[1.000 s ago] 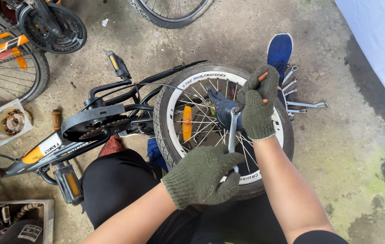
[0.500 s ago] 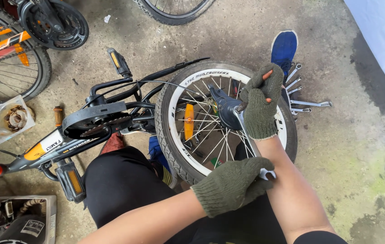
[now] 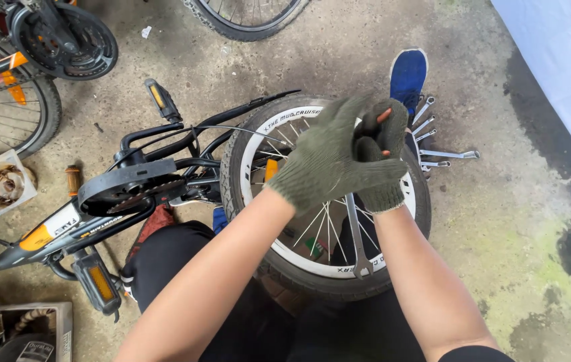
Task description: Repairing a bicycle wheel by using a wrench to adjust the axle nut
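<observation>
A small bicycle lies on its side, its white-walled rear wheel [image 3: 258, 154] in front of me. Both hands wear green knit gloves and meet over the hub. My right hand [image 3: 387, 175] is closed around a tool with an orange tip [image 3: 384, 115]. My left hand [image 3: 325, 161] lies across it with fingers stretched out over the hub; whether it grips anything is hidden. A silver wrench [image 3: 355, 234] hangs down from under the hands across the spokes, its lower end free near the rim.
A fan of silver wrenches [image 3: 436, 144] lies on the concrete right of the wheel, beside a blue shoe [image 3: 407, 74]. The black chain guard [image 3: 128, 184] and pedal [image 3: 98, 285] are to the left. Another bicycle [image 3: 4, 114], a parts tub [image 3: 1, 188] and a white sheet [image 3: 560, 67] surround me.
My left hand has let go of the wrench's lower end and moved up to the hub, over my right hand. The wrench now hangs down from the hub.
</observation>
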